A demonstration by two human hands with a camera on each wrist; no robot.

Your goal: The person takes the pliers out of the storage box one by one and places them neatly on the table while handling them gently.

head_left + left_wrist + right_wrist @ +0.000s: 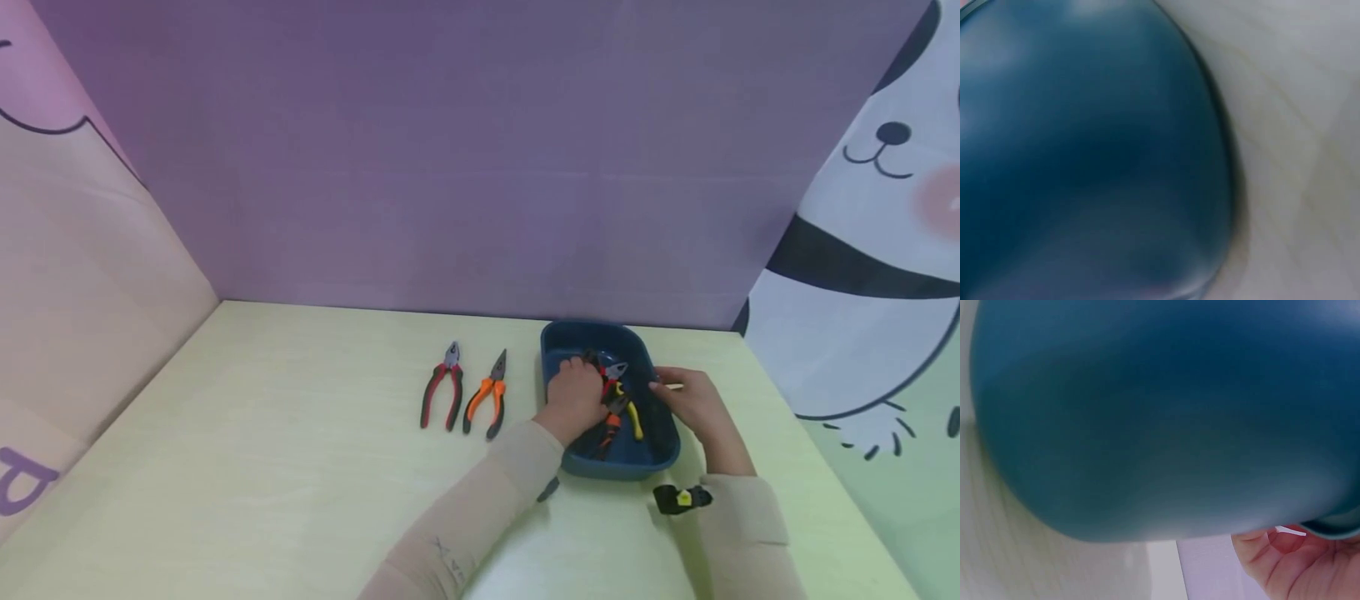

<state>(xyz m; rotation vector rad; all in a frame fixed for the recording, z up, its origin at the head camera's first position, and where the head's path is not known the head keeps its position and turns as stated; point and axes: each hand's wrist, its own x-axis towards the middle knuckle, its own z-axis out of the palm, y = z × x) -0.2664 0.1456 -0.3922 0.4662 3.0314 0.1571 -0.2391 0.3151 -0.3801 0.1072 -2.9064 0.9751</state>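
A dark blue plastic bin (618,473) stands at the right of the table with several pliers in it. My left hand (576,393) reaches down into it, its fingertips hidden among the tools; I cannot tell whether they grip one. Close by that hand lie red-handled pliers (611,382), orange-and-black pliers (611,427) and a yellow handle (635,421). At the bin's right rim my right hand (688,400) pinches the edge, and in the right wrist view its fingers (1297,569) show beside the rim. The bin's outer wall (1097,144) fills most of the left wrist view.
Left of the bin, red-and-black pliers (453,356) and orange-and-black needle-nose pliers (498,368) lie side by side on the pale table (262,433), tips pointing away. A purple panel (450,167) rises behind the table's far edge, with printed panels on both sides.
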